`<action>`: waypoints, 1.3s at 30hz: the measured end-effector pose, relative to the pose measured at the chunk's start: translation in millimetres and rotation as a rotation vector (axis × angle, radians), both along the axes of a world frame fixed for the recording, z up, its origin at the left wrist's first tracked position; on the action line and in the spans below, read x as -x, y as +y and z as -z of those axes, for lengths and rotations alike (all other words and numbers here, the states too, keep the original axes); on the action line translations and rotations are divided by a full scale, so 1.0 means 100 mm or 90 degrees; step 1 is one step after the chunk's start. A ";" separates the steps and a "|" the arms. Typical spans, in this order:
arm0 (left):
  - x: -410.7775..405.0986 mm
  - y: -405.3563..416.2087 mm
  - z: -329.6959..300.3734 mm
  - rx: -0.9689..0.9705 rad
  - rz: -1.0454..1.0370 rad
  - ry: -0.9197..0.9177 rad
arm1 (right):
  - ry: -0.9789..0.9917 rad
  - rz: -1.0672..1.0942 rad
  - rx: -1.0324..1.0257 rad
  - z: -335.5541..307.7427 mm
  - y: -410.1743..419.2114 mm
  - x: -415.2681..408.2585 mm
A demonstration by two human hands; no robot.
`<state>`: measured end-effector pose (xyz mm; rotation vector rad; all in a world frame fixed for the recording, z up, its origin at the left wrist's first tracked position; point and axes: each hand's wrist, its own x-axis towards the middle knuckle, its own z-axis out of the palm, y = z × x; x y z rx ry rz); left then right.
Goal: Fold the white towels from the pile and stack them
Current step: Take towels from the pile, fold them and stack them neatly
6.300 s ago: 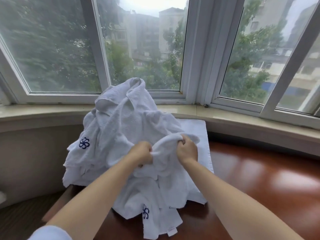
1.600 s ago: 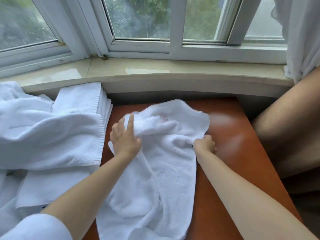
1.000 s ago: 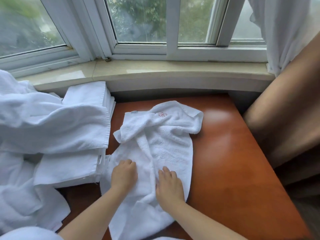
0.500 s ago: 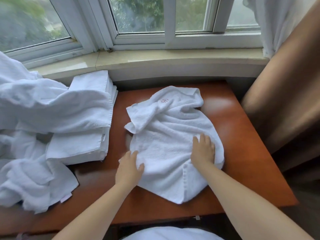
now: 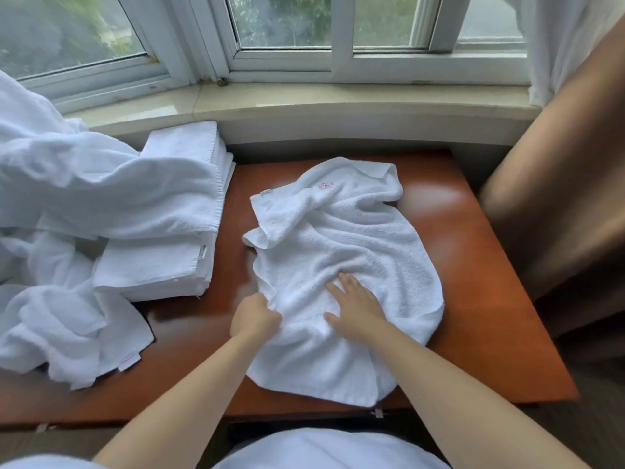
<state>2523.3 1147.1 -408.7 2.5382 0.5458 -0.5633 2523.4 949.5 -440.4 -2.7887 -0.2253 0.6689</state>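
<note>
Spreading 1 rumpled towel [image 5: 345,265] flat on the red-brown table [image 5: 473,299], ahead of its first fold. Left hand [image 5: 255,319] curled into the towel's left edge, apparently pinching a bunch of cloth, though the fingertips are buried in the folds. Right hand [image 5: 355,308] laid flat on the middle, fingers straight and spread, pressing down.

Next move, judged from the creases: drawing the left edge outward while smoothing, and freeing the far corner doubled over near the small red embroidery [image 5: 325,186], so that 4 square corners show.

Thick, looped white terry, soft and limp, lying in rounded ridges. To the left, a neat stack of folded towels [image 5: 162,265], crisp-edged, partly under the loose pile [image 5: 67,198]. Glossy wood, pale stone sill [image 5: 304,96] beyond.
</note>
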 end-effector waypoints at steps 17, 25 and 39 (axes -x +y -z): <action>-1.55 -0.02 -0.27 0.101 -0.076 -0.171 | -0.151 0.296 -0.099 -0.42 -0.30 -1.33; -2.45 -0.20 -0.19 0.273 -0.177 -0.006 | -0.165 0.353 -0.087 -0.38 -0.46 -2.16; -3.24 -0.28 0.09 0.103 -0.012 0.066 | -0.052 0.433 0.133 -0.08 -0.62 -3.17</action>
